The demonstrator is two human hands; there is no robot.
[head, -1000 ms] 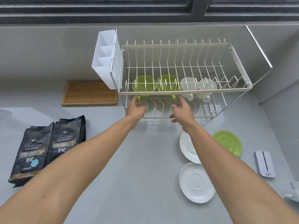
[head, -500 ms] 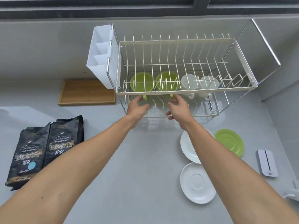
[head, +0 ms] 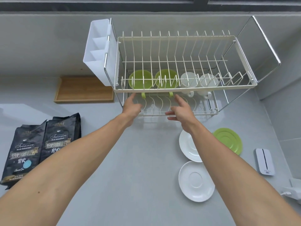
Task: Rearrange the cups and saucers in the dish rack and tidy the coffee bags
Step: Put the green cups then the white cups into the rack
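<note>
Both hands, left (head: 132,106) and right (head: 179,110), are open and empty at the rack (head: 185,88) front. Four cups (head: 140,79) sit inside; saucers (head: 196,181) right-front of it, coffee bags (head: 40,147) far left.

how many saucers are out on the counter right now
3. A green saucer lies farthest right, a white saucer beside it is partly covered by the right forearm, and another white saucer lies nearest the camera. The arm could hide more.
</note>
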